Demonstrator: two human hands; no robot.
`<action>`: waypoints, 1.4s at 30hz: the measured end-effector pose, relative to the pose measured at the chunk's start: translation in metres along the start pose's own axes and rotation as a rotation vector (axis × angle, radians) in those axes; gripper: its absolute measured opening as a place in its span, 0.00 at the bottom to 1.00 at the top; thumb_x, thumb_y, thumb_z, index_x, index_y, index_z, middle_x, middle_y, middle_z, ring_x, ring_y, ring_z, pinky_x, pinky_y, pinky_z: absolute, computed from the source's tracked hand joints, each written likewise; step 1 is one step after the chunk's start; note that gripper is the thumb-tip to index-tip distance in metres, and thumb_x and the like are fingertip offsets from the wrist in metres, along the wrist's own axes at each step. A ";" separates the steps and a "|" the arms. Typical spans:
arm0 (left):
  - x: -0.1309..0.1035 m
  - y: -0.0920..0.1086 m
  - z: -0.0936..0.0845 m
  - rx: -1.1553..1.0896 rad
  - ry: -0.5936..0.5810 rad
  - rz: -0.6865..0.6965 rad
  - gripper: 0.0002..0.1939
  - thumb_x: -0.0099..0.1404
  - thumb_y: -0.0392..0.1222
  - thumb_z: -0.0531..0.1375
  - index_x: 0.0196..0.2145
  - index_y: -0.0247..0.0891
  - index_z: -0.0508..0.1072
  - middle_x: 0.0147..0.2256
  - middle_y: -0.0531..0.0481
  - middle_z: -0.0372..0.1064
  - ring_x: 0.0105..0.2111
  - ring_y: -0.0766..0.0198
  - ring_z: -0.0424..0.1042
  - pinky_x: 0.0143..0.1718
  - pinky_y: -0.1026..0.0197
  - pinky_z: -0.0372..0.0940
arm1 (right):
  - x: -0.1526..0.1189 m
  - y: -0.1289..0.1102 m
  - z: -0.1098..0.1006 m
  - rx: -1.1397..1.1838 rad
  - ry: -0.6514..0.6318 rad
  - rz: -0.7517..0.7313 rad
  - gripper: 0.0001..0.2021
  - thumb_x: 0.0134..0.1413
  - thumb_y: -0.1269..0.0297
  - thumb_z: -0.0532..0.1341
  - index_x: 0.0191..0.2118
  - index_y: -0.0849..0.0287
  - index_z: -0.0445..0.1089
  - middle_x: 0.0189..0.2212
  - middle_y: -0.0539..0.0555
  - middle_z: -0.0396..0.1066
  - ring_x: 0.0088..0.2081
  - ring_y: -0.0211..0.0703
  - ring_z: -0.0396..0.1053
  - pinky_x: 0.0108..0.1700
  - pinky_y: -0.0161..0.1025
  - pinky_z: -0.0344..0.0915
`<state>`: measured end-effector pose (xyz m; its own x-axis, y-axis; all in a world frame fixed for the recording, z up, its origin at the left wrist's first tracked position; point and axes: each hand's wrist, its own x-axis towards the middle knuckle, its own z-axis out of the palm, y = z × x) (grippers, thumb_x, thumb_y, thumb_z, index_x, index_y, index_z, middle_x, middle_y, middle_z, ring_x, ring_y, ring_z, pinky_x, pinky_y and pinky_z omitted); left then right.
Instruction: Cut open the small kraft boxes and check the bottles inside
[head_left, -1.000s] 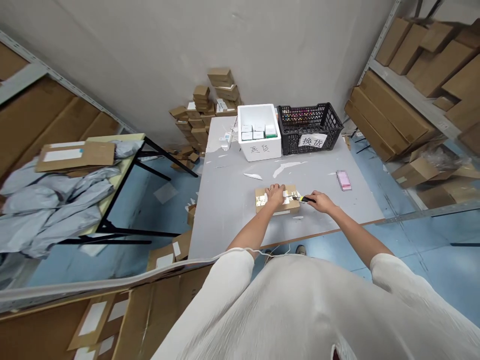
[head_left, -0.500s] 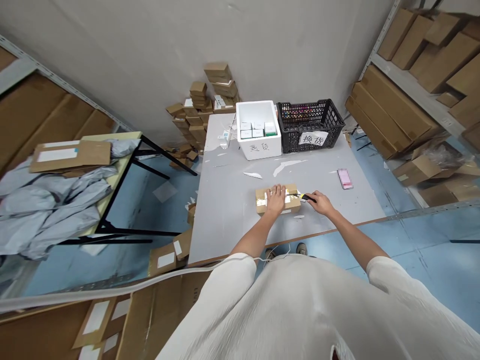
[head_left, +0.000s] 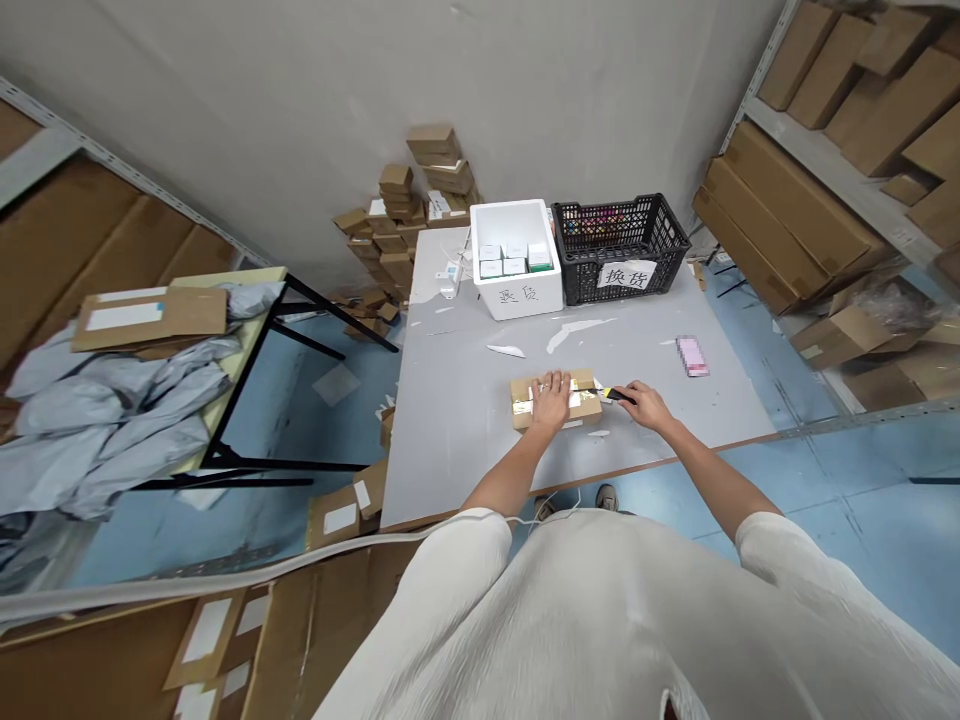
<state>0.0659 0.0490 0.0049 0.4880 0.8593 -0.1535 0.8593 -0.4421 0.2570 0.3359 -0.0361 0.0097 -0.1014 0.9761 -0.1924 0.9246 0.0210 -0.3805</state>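
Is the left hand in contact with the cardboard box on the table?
Touching. The head view shows it: the left hand lies spread across the top of the cardboard box, with no gap visible between them.

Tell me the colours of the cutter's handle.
The cutter's handle is black with yellow towards the blade, seen best in the head view.

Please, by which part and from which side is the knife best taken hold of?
Probably best by its black handle, from the person's right. The knife is long and thin: its front end points left, to the box, while the handle points out to the right. The right grip holds it there. The blade is too small to judge.
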 end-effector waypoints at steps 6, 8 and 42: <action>-0.002 -0.002 0.000 -0.010 -0.004 -0.006 0.36 0.77 0.39 0.48 0.80 0.44 0.53 0.78 0.35 0.51 0.78 0.42 0.49 0.75 0.31 0.42 | 0.003 -0.001 0.003 0.029 0.010 0.000 0.24 0.78 0.55 0.56 0.72 0.48 0.71 0.57 0.60 0.74 0.56 0.53 0.73 0.57 0.42 0.68; -0.003 -0.002 0.002 -0.002 -0.001 -0.009 0.36 0.77 0.39 0.48 0.80 0.45 0.53 0.78 0.36 0.52 0.79 0.43 0.49 0.75 0.32 0.41 | 0.000 0.013 -0.006 0.015 0.056 0.019 0.24 0.78 0.55 0.55 0.72 0.48 0.71 0.57 0.61 0.74 0.57 0.56 0.72 0.58 0.44 0.67; -0.047 -0.063 -0.005 -0.091 -0.022 -0.275 0.24 0.79 0.42 0.51 0.69 0.44 0.67 0.56 0.41 0.78 0.51 0.48 0.78 0.54 0.51 0.68 | 0.076 -0.064 0.008 0.230 -0.061 0.042 0.18 0.71 0.54 0.58 0.58 0.57 0.74 0.56 0.62 0.80 0.53 0.57 0.75 0.52 0.45 0.67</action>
<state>-0.0120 0.0380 0.0002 0.2423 0.9374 -0.2502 0.9431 -0.1670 0.2875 0.2658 0.0352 0.0120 -0.0928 0.9600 -0.2643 0.8213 -0.0762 -0.5653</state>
